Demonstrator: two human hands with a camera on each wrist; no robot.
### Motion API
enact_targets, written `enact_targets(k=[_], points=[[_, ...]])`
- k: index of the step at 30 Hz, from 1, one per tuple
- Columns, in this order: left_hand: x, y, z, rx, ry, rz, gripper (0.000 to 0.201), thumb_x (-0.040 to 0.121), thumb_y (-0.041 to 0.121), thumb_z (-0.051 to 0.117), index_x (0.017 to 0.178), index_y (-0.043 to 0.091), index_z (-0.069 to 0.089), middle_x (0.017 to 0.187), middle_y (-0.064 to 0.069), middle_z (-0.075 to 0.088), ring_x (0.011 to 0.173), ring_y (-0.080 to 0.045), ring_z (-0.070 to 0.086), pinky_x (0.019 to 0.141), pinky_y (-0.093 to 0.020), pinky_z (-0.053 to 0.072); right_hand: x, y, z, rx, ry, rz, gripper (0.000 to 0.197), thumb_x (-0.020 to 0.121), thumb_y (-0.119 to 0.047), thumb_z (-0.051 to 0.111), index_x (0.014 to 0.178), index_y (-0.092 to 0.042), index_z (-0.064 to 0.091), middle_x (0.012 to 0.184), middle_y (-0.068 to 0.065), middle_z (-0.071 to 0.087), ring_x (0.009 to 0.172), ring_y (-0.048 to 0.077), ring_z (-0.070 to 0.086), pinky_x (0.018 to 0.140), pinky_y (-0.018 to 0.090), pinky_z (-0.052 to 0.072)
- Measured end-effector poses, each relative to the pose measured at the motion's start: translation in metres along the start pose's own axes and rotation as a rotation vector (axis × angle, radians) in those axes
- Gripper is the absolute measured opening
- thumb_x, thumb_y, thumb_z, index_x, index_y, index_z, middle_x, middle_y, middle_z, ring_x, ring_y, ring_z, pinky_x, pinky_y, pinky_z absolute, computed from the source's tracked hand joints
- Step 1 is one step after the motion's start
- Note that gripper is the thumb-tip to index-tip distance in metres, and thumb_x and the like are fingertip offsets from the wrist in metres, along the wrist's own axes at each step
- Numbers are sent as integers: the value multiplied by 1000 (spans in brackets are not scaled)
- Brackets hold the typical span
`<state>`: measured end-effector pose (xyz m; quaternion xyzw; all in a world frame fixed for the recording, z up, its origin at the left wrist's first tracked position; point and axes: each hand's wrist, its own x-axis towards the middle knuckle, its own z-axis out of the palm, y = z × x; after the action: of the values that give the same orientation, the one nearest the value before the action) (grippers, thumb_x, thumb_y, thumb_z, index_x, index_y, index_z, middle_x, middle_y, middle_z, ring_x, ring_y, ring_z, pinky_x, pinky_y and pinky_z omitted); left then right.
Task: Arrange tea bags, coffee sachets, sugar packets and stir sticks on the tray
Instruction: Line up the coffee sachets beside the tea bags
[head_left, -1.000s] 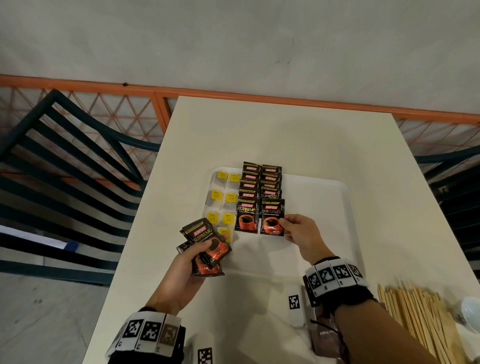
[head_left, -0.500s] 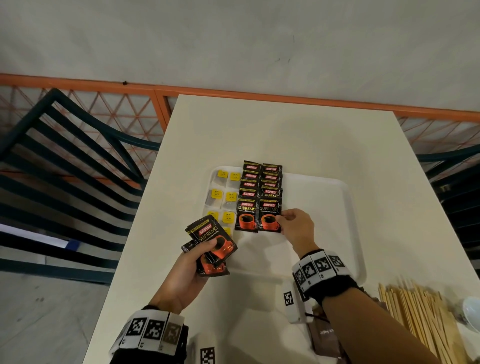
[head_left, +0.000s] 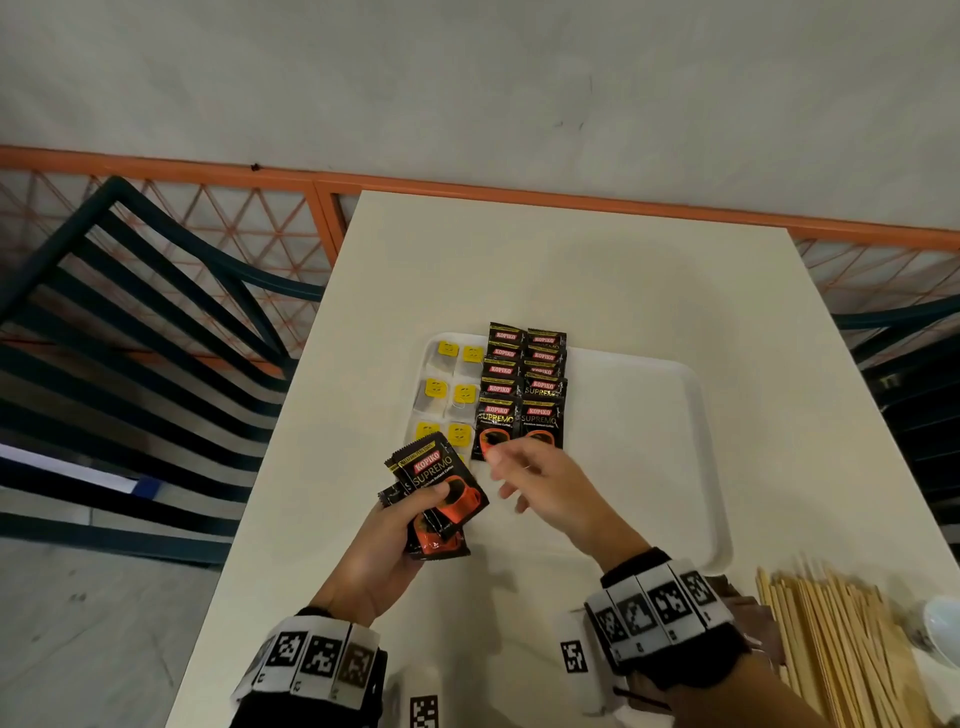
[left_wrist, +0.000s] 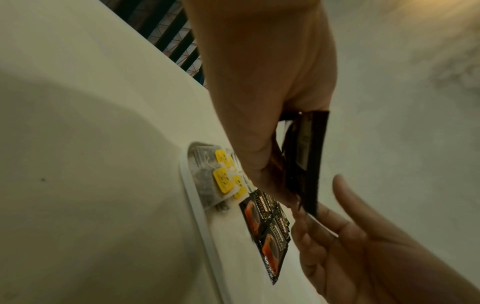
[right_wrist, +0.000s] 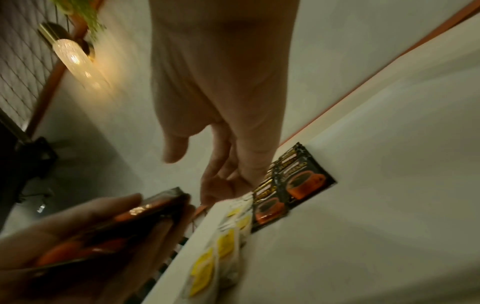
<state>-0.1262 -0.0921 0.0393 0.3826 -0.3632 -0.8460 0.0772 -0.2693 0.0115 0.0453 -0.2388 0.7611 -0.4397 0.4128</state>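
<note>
Left hand: fingers and thumb curled round a fanned stack of Kopiko Supremo coffee sachets, held at lower centre of the head view, over the near left corner of the tray.

Right hand: fingers loosely spread, holding nothing, hanging just right of the held stack and just above the nearest laid sachets. The wrist views show thumb and forefinger apart.

Laid coffee sachets: two overlapping columns, black with an orange cup, running from the far tray edge toward the middle of the frame; the nearest pair lies face up, side by side.

Tea bags: two columns with yellow tags, left of the coffee columns, along the tray's left wall; the nearest ones are partly hidden by the held stack.

Tray: white, on the pale desk; its right half is bare.

Wooden stir sticks: loose pile on the desk at lower right, off the tray. Sugar packets: not identifiable.

Step in hand, as judged: drawing the next sachet off the stack. Pinch only the top sachet by its free corner, slide it clear without dragging its neighbours, and lay it overlapping the nearest sachet in its column, edges square, print upright.
</note>
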Motion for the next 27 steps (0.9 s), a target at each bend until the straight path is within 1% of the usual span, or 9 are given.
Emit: enact_targets(k=[2, 6, 8, 10, 14, 17, 22, 25, 27], points=[[-1, 0, 1, 16, -31, -5, 28, 88, 12, 52, 115, 11, 61, 100, -13, 73, 91, -24, 69, 73, -31, 55, -8, -3, 7, 21, -99, -30, 30, 86, -31, 62, 111, -16, 60, 94, 0, 65, 76, 9, 61, 56, 15, 47], [-3, 1, 2, 21, -79, -24, 30, 86, 19, 54, 114, 12, 62, 105, -15, 71, 92, -25, 69, 68, -27, 56, -9, 0, 10, 35, -67, -33, 26, 83, -20, 67, 106, -10, 61, 77, -5, 62, 66, 6, 57, 56, 15, 47], [-4, 0, -1, 21, -104, -33, 34, 79, 19, 64, 112, 11, 62, 106, -17, 70, 91, -26, 69, 69, -27, 57, -8, 2, 8, 40, -68, -10, 21, 83, -19, 67, 102, -13, 61, 78, -4, 63, 66, 6, 57, 57, 14, 47], [-3, -2, -5, 9, -105, -39, 43, 71, 18, 63, 113, 8, 62, 107, -19, 69, 88, -26, 69, 69, -27, 57, -7, 7, 6, 84, -55, 29, 19, 84, -18, 66, 101, -13, 61, 81, -1, 63, 67, 8, 56, 58, 16, 47], [2, -6, -12, -11, -40, -27, 45, 73, 12, 61, 117, 6, 61, 109, -19, 68, 93, -28, 65, 69, -30, 56, -2, 20, 1, 319, -30, 139, 14, 86, -11, 62, 98, -4, 63, 81, 5, 61, 66, 11, 57, 61, 18, 50], [4, -7, -20, -53, 18, -27, 39, 78, 8, 58, 117, 6, 60, 108, -19, 67, 96, -29, 63, 68, -30, 56, 6, 29, -4, 517, 62, 229, 6, 86, -2, 60, 91, -4, 62, 83, 8, 59, 66, 16, 56, 59, 19, 53], [0, -4, -27, -48, 19, -35, 28, 86, 6, 51, 111, 9, 63, 105, -16, 70, 100, -31, 62, 80, -38, 50, 21, 36, -3, 298, 206, 265, 6, 86, -4, 61, 92, -5, 59, 77, 6, 59, 60, 16, 56, 54, 19, 50], [0, -5, -28, -42, 23, -60, 35, 85, 10, 54, 119, 10, 59, 116, -21, 65, 113, -38, 57, 75, -36, 55, 28, 37, 3, 245, 235, 255, 7, 87, -4, 60, 83, -9, 57, 73, 5, 58, 58, 14, 55, 51, 19, 48], [-1, -5, -27, -55, 28, -68, 36, 85, 10, 54, 121, 10, 58, 118, -23, 63, 116, -39, 55, 71, -34, 57, 31, 38, 7, 209, 259, 253, 4, 87, -5, 60, 86, -8, 58, 71, 5, 58, 56, 14, 53, 49, 19, 46]])
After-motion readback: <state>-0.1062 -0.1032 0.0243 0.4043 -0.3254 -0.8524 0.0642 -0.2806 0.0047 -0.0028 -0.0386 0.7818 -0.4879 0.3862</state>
